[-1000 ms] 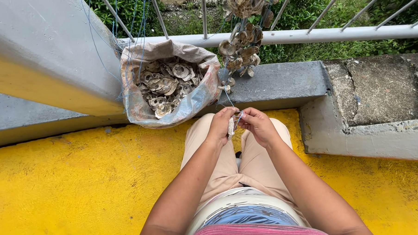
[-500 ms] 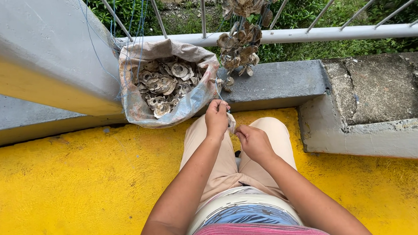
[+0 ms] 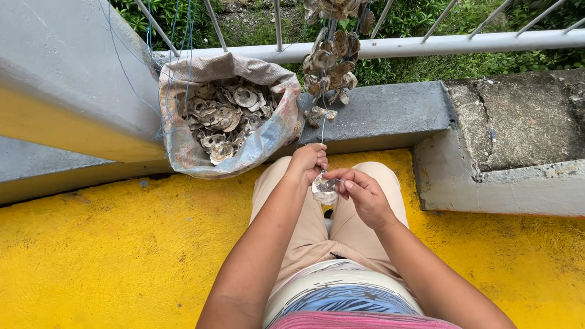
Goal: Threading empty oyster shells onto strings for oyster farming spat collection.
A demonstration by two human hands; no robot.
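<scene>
Head view: sack (image 3: pixel 194 145) of shells leans on the ledge (image 3: pixel 381 113). Right of the sack, both hands meet over the lap. Left hand (image 3: pixel 308 162) pinches the string (image 3: pixel 323 128); right hand (image 3: pixel 365 196) grips a shell (image 3: pixel 324 189), its long axis pointing downward.

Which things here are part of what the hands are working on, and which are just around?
In use:
- left hand and right hand, both on one shell
- thin line up to the strung shells
- open sack of shells

Just around:
- metal railing
- concrete ledge
- yellow floor
- greenery
</scene>
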